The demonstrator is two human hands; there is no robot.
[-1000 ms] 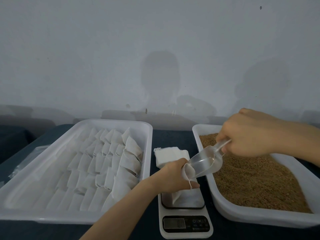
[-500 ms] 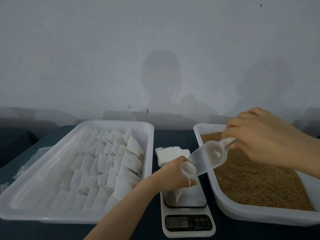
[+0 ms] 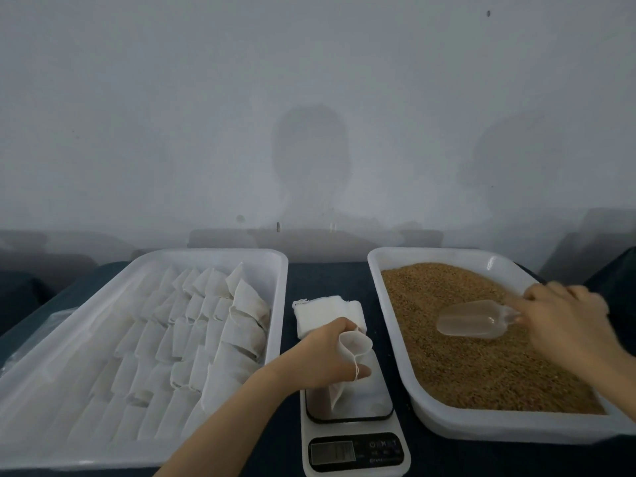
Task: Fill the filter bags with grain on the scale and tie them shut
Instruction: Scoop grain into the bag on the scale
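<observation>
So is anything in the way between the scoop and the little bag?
Nothing really blocks it. The right hand holds the scoop over the grain. The left hand holds the bag open above the scale. Only the tray's white wall stands between them, and the scoop could lift over it.
</observation>
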